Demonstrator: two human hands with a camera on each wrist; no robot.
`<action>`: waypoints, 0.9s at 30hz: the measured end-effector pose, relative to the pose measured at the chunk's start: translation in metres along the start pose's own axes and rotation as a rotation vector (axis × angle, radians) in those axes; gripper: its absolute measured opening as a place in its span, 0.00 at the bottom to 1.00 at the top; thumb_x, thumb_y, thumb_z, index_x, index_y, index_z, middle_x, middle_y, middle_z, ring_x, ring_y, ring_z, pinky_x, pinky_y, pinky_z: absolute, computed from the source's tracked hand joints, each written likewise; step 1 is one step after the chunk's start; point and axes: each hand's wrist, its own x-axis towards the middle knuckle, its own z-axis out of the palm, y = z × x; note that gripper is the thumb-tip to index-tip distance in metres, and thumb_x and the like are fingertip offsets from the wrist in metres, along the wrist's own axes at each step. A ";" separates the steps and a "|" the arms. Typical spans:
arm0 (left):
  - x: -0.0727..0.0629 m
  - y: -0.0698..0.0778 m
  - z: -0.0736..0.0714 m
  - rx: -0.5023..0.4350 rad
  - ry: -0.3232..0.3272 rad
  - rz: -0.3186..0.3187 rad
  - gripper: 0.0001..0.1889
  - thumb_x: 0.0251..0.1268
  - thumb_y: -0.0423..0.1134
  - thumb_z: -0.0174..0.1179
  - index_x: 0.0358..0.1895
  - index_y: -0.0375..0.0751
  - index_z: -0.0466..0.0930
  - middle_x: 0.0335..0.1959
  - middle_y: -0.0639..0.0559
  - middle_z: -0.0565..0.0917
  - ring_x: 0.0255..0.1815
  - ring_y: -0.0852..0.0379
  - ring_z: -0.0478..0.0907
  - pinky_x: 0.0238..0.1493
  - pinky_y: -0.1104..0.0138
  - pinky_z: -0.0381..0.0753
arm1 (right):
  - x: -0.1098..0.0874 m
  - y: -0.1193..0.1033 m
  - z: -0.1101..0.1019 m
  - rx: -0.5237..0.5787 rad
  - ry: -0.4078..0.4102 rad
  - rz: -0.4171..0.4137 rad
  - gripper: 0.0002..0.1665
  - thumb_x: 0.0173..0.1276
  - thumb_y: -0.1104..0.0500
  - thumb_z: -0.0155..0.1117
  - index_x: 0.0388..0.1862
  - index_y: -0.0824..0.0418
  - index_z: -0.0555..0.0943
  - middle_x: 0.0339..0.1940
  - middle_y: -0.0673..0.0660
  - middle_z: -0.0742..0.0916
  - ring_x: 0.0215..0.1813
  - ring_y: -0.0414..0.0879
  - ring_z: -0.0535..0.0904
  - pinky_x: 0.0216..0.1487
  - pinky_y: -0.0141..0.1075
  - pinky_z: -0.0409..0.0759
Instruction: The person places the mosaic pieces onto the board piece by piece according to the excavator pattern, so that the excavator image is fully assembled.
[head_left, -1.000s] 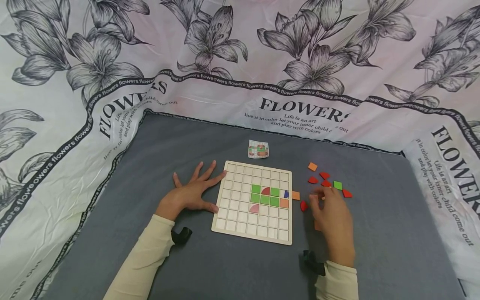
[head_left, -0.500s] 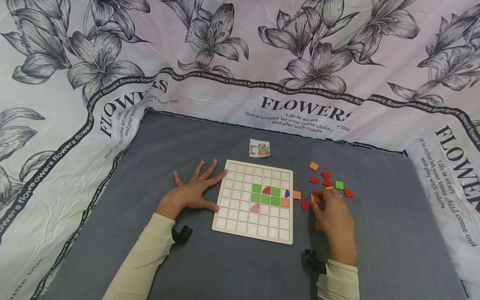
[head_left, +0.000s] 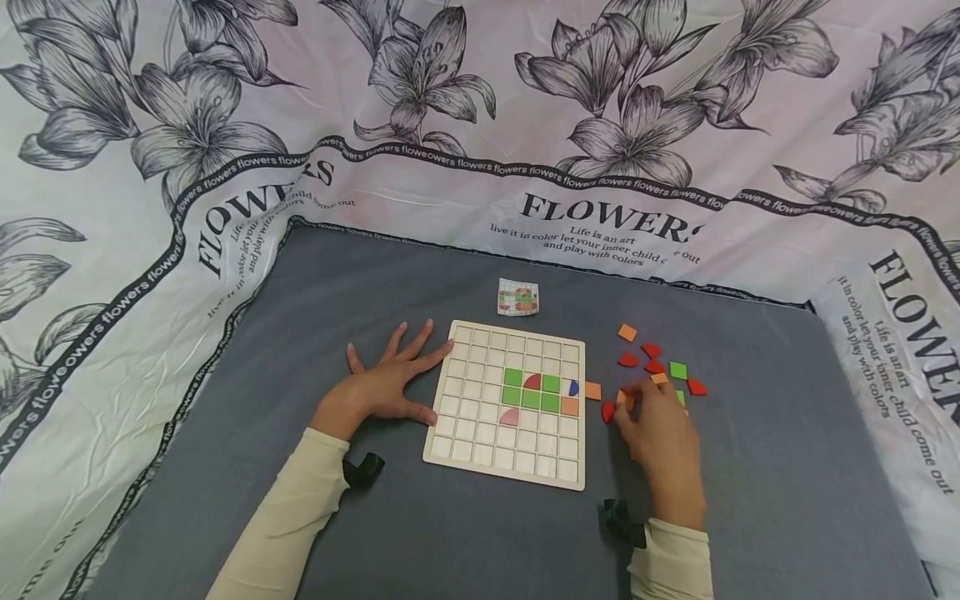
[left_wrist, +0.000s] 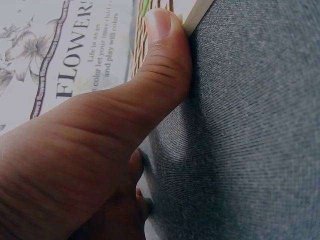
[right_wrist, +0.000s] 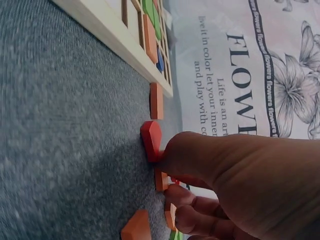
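Observation:
My left hand (head_left: 384,387) lies with its fingers spread at the left side of a wooden grid board (head_left: 504,476). Its thumb (left_wrist: 161,30) rests on the board's edge. On the board sit green squares (head_left: 530,400), an orange square (head_left: 569,406), a red quarter-circle (head_left: 532,382), a pink one and a blue-and-white piece. Right of the board, my right hand (head_left: 662,427) pinches an orange square tile (right_wrist: 160,180) between thumb and fingers, low over the cloth. A red quarter-circle tile (right_wrist: 150,138) lies right at the thumb tip. My palm hides some of the tiles.
Loose red tiles (head_left: 628,360), orange tiles (head_left: 627,332) and green tiles (head_left: 678,370) lie scattered beyond my right hand. One orange tile (head_left: 593,391) lies against the board's right edge. A small pattern card (head_left: 518,297) is behind the board. Flower-printed cloth surrounds the grey surface.
The orange tile at my right fingertips has shifted left toward the board, and the thumb has come up to the red quarter-circle tile. My left hand and the board have stayed still.

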 end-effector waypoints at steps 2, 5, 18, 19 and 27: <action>0.000 0.000 0.000 -0.002 0.004 0.004 0.61 0.54 0.68 0.75 0.88 0.68 0.46 0.90 0.56 0.32 0.88 0.40 0.22 0.62 0.16 0.16 | 0.000 0.000 0.001 0.003 0.015 -0.006 0.17 0.74 0.56 0.65 0.55 0.66 0.84 0.50 0.68 0.80 0.38 0.59 0.79 0.36 0.58 0.81; 0.000 0.000 0.000 -0.002 0.002 0.001 0.61 0.54 0.68 0.75 0.88 0.68 0.46 0.89 0.57 0.32 0.88 0.41 0.22 0.63 0.17 0.16 | 0.000 -0.001 0.002 0.008 0.027 -0.011 0.16 0.73 0.57 0.64 0.53 0.67 0.83 0.48 0.67 0.81 0.39 0.59 0.79 0.37 0.58 0.81; 0.000 0.001 0.001 -0.011 0.006 0.002 0.61 0.54 0.67 0.76 0.88 0.67 0.47 0.90 0.56 0.33 0.88 0.40 0.22 0.62 0.17 0.15 | -0.008 -0.013 -0.002 0.036 0.064 -0.043 0.17 0.70 0.55 0.67 0.52 0.65 0.83 0.50 0.65 0.81 0.38 0.56 0.79 0.35 0.54 0.81; 0.000 0.001 0.001 -0.012 0.008 0.001 0.61 0.54 0.67 0.76 0.88 0.67 0.47 0.90 0.56 0.33 0.88 0.40 0.22 0.62 0.17 0.15 | -0.010 -0.016 -0.003 0.040 0.067 -0.058 0.17 0.70 0.55 0.67 0.52 0.64 0.83 0.51 0.65 0.81 0.38 0.56 0.78 0.35 0.54 0.81; -0.001 0.001 0.000 -0.010 0.009 0.000 0.61 0.54 0.67 0.76 0.88 0.66 0.47 0.90 0.55 0.34 0.88 0.39 0.23 0.62 0.17 0.16 | -0.021 -0.051 0.001 0.072 0.056 -0.190 0.18 0.70 0.56 0.70 0.54 0.63 0.82 0.53 0.64 0.83 0.36 0.52 0.78 0.33 0.44 0.78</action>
